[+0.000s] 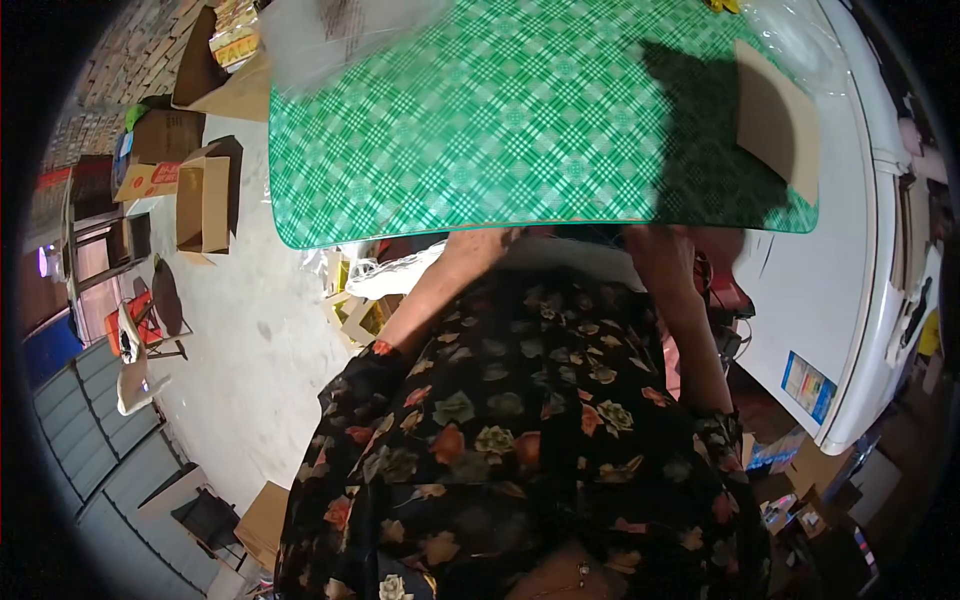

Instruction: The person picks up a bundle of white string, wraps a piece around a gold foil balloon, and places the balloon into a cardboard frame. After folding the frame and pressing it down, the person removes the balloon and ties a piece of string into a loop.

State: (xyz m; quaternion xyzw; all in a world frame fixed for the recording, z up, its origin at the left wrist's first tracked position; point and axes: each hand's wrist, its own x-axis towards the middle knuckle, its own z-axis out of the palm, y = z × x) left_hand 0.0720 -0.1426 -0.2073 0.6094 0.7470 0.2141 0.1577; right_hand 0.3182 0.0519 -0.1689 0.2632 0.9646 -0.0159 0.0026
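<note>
A green checked cloth covers the table [480, 130] in front of me. My left hand [480, 240] reaches in under the table's near edge, and the edge hides its fingers. My right hand [655, 240] is beneath the same edge, farther right, its fingers hidden too. White material [570, 258] lies between the two hands, below the edge. What either hand holds, if anything, cannot be seen. A flat piece of cardboard [775, 125] rests on the right end of the cloth, and a clear plastic bag [345, 40] lies at its far left corner.
Open cardboard boxes [203, 200] stand on the floor at the left, with a chair [145, 320] beyond them. A white appliance [810, 300] stands close on the right. Printed packaging [365, 318] lies below the table's left part.
</note>
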